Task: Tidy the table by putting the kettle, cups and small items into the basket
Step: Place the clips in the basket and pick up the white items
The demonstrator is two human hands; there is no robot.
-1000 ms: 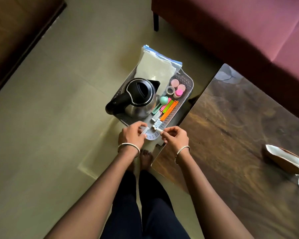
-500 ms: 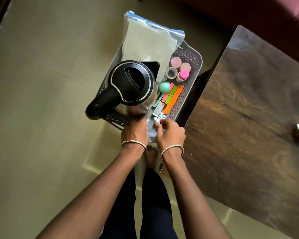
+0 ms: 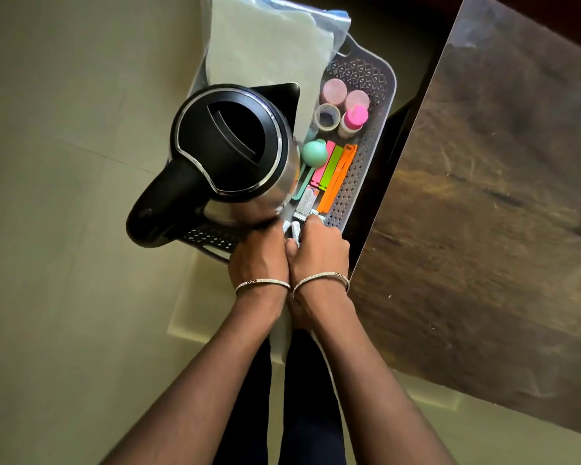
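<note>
A grey perforated basket (image 3: pixel 379 105) stands on the floor beside the table. In it sits a steel kettle (image 3: pixel 228 149) with a black lid and handle. Behind the kettle lies a clear zip bag (image 3: pixel 265 52). The basket's right side holds two pink cups (image 3: pixel 334 90), a tape roll (image 3: pixel 327 116), a pink-capped bottle (image 3: pixel 354 117), a green scoop (image 3: pixel 314 152) and coloured clips (image 3: pixel 339 177). My left hand (image 3: pixel 259 256) and right hand (image 3: pixel 319 250) are side by side at the basket's near end, fingers curled on a small white pack (image 3: pixel 292 229). The left fingertips are hidden under the kettle.
A dark wooden table (image 3: pixel 483 196) fills the right side, its edge close to the basket. Pale tiled floor (image 3: pixel 64 196) lies open to the left. My legs and feet are directly below the hands.
My view has dropped closer to the basket. Both hands have lowered together with the small white pack to the basket's near end, beside the kettle.
</note>
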